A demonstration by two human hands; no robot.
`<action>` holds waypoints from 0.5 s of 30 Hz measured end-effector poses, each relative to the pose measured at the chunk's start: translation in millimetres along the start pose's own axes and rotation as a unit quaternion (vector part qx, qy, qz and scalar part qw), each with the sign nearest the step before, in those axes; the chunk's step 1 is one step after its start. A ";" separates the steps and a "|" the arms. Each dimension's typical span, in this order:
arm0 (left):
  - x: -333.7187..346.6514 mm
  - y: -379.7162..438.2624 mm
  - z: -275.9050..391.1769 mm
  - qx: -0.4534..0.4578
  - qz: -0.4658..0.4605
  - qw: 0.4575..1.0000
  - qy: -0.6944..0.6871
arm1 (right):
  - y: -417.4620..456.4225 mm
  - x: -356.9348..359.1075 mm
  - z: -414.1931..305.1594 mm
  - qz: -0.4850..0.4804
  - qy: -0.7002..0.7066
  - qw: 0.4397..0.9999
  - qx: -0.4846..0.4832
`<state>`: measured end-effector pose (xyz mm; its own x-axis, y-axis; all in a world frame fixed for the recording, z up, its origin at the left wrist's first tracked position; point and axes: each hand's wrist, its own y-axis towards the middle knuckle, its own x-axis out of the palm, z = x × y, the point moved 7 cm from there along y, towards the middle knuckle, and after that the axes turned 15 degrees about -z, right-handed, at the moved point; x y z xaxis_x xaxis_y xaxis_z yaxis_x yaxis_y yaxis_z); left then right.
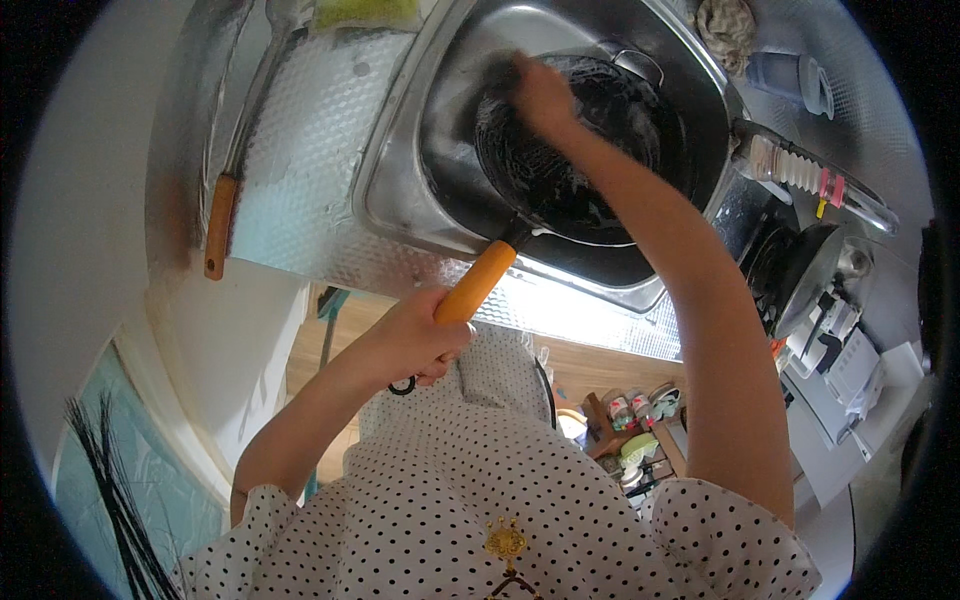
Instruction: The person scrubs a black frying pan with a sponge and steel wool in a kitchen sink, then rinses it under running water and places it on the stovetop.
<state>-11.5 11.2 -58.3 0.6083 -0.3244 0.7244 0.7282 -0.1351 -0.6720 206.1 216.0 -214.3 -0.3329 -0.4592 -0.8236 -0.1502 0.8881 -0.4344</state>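
A dark frying pan (615, 150) with wet, whitish streaks on its inner face rests tilted in the stainless steel sink (457, 202). My left hand (409, 334) grips the pan's orange handle (480, 281), which juts over the sink's near edge. Down in the pan, at its far left side, my right hand (544, 97) is curled and slightly blurred. Its fingers point away from me, so whatever they may hold is hidden. A thin wire loop (641, 64) shows at the pan's far rim.
Left of the sink, a long-handled utensil with a wooden grip (220, 225) lies along the textured metal counter (315, 135). A yellow-green sponge (365, 13) is behind. On the right are the faucet (806, 172), a crumpled cloth (726, 34), a plastic cup (787, 79) and stacked cookware (806, 277).
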 end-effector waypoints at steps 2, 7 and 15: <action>-2.7 -0.6 3.1 0.022 -0.007 1.000 0.013 | 13.5 -17.7 14.6 0.021 -0.043 0.998 0.051; 4.7 2.2 3.9 0.014 -0.007 1.000 0.000 | -4.5 4.1 -26.5 0.028 0.006 0.999 0.023; 3.8 10.6 -4.7 0.038 -0.051 0.997 -0.042 | -19.1 -85.4 65.1 0.037 -0.104 0.968 0.226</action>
<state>-2.9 4.1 -63.3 0.5513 -0.2324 0.8013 0.8079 -0.0909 -0.5822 298.0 236.9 -159.5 -0.1252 -0.4300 -0.8941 0.3057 0.8406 -0.4471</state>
